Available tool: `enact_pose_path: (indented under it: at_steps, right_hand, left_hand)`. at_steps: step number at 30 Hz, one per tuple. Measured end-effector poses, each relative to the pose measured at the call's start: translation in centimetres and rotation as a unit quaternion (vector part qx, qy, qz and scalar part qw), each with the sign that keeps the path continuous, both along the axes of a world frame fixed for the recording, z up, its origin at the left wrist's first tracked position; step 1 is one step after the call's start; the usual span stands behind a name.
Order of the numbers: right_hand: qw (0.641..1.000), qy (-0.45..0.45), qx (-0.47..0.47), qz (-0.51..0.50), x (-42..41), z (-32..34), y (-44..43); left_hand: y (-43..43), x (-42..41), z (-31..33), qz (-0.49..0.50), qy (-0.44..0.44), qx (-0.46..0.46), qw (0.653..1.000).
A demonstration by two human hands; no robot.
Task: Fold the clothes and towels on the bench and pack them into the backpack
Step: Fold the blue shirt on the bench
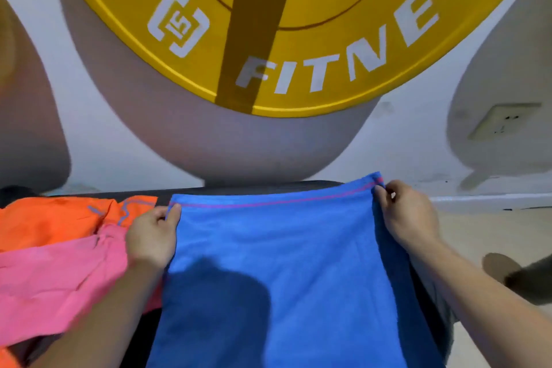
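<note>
Both hands are on the blue towel (280, 263) — the left hand (152, 236) pinches its far left corner, fingers curled tight round the hem, and the right hand (406, 215) pinches the far right corner the same way. The towel lies spread across the dark bench (191, 192), red stitching along its far edge. Just left of it, touching the left wrist, a pink garment (56, 278) overlaps an orange garment (59, 218) — a yellow weight plate (298, 39) hangs above
</note>
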State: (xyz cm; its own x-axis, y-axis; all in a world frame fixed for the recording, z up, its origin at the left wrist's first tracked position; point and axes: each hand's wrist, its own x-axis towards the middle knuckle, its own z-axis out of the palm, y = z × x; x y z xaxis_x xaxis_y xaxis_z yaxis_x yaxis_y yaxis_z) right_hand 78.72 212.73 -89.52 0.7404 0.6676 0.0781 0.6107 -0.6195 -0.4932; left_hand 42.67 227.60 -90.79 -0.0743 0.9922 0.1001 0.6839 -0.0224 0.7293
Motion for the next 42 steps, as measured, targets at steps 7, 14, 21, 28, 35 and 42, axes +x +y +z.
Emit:
enact_pose_path:
  at_steps: [7,14,21,28,35,42]
  right_hand:
    - [0.994,-0.061,-0.094,0.017,0.9,-2.5,1.4]
    - [0.990,-0.077,-0.109,0.036,0.1,-1.8,1.3]
    - [0.986,0.159,-0.041,-0.028,-3.0,1.3,-6.4]
    - [0.975,0.205,-0.078,-0.038,-8.0,0.3,-15.3]
    - [0.945,0.317,0.016,-0.081,-8.9,-0.1,-17.9]
    - [0.902,0.406,0.077,-0.122,-8.7,-0.9,-19.0]
  left_hand:
    - [1.3,0.1,-3.1,-0.020,0.114,0.035,0.993]
    - [1.4,0.4,-2.3,-0.033,0.080,-0.019,0.996]
    - [-8.1,-2.6,1.0,0.027,0.051,-0.034,0.998]
    - [-16.3,-6.4,-0.6,0.067,0.035,-0.152,0.985]
    - [-18.0,-7.3,0.0,0.005,0.021,-0.193,0.981]
    - [-18.8,-8.0,0.2,-0.014,0.036,-0.195,0.980]
